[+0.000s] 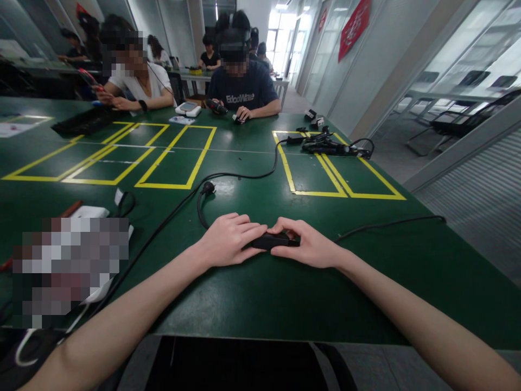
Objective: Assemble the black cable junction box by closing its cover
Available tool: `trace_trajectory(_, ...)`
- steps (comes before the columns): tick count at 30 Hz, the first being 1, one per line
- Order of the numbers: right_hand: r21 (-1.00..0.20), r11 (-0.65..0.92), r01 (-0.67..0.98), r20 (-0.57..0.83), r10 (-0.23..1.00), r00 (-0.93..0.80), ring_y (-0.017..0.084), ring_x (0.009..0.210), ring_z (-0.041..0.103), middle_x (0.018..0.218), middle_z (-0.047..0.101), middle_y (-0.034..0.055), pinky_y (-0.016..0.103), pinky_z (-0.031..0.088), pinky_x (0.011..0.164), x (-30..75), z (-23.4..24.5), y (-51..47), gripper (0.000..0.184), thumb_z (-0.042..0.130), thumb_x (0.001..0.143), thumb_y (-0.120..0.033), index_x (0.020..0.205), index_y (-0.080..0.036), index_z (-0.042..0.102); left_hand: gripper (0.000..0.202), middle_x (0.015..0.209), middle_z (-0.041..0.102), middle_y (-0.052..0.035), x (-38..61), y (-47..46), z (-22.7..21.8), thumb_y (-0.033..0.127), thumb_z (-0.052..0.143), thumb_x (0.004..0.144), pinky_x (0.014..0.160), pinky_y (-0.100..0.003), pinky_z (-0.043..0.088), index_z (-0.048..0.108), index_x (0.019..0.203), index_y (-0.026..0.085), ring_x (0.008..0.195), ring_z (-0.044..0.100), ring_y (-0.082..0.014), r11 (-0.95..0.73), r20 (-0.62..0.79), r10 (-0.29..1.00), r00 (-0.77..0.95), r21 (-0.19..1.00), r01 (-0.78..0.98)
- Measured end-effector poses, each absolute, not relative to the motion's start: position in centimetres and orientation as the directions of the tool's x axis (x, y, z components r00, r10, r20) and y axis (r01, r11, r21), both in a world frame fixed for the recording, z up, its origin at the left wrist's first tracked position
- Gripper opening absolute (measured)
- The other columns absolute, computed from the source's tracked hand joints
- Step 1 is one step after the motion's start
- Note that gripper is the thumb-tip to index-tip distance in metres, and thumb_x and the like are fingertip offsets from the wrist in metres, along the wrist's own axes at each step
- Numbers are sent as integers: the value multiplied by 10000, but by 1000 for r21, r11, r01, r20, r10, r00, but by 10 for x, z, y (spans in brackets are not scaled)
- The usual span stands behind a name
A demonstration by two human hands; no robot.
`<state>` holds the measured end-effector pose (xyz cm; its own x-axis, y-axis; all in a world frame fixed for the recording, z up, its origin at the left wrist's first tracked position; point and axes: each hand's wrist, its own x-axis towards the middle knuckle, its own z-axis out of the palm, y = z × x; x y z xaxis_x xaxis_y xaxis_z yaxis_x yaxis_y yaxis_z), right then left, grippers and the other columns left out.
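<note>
Green worktop spreads between its near edge and your hands. Fingers of your left hand and right hand grasp a black adapter over it. Farther, yellow tape marks the surface; a person sits behind.

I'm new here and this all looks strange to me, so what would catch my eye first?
Probably the bare left hand and right hand, together holding a black oblong block just below the picture's middle. Beyond them, bright yellow tape rectangles stand out on the dark green tabletop. A red sign with pale markings shows at upper right.
</note>
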<state>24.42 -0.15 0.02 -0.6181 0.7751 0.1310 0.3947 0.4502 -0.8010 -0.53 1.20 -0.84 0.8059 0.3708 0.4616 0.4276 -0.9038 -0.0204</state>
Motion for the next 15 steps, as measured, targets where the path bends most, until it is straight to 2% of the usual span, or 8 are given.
trace_trajectory(3, -822, 442, 359, 162, 786, -597, 156, 726, 595, 877, 688, 22, 270, 489, 644, 250, 3, 3, 284, 751, 864, -459, 960, -199, 692, 374, 1153, 775, -113, -4, 12, -9, 398, 508, 1066, 822, -354, 560, 632, 1297, 132, 995, 708, -231, -901, 523, 389, 758, 47, 430)
trace_trajectory(5, -843, 422, 334, 201, 822, -533, 169, 733, 628, 872, 718, 32, 282, 517, 653, 258, 5, 8, 287, 788, 818, -460, 916, -199, 724, 392, 1300, 724, -132, -4, 12, -8, 343, 540, 1053, 960, -395, 552, 572, 1387, 141, 1156, 678, -245, -906, 562, 377, 736, 60, 418)
trace_trajectory(8, -885, 376, 275, 303, 913, -274, 148, 619, 624, 809, 738, 32, 255, 504, 544, 280, 13, 19, 312, 884, 681, -439, 791, -196, 722, 444, 1515, 571, -165, -7, 12, -6, 251, 559, 1031, 1156, -494, 442, 511, 1462, 158, 1389, 542, -277, -905, 621, 357, 697, 46, 423)
trace_trajectory(10, -901, 369, 229, 360, 929, -82, 93, 428, 491, 678, 705, 7, 206, 368, 384, 298, 20, 28, 354, 916, 622, -427, 758, -195, 685, 412, 1519, 565, -165, -8, 13, -7, 233, 554, 1028, 1179, -504, 424, 543, 1433, 159, 1404, 527, -278, -905, 624, 367, 690, 68, 420)
trace_trajectory(12, -897, 395, 197, 408, 913, 30, 60, 326, 341, 573, 649, -31, 185, 223, 314, 318, 27, 38, 403, 879, 662, -494, 761, -217, 604, 355, 1435, 639, -140, -7, 13, -10, 249, 549, 1031, 1137, -464, 475, 600, 1371, 160, 1326, 588, -262, -916, 565, 380, 732, 116, 385)
trace_trajectory(14, -880, 442, 173, 470, 865, 175, 63, 310, 330, 541, 611, -50, 176, 154, 310, 338, 31, 48, 493, 876, 632, -532, 745, -240, 495, 340, 1332, 708, -115, -6, 13, -14, 263, 561, 1024, 1073, -422, 523, 632, 1339, 158, 1229, 644, -249, -922, 475, 387, 790, 172, 348)
trace_trajectory(15, -864, 470, 181, 504, 805, 312, 74, 319, 364, 553, 610, -40, 179, 141, 318, 348, 32, 53, 525, 888, 591, -528, 736, -245, 470, 321, 1297, 728, -101, -5, 13, -15, 270, 568, 1020, 1057, -415, 532, 654, 1312, 166, 1199, 658, -247, -918, 438, 397, 806, 195, 346)
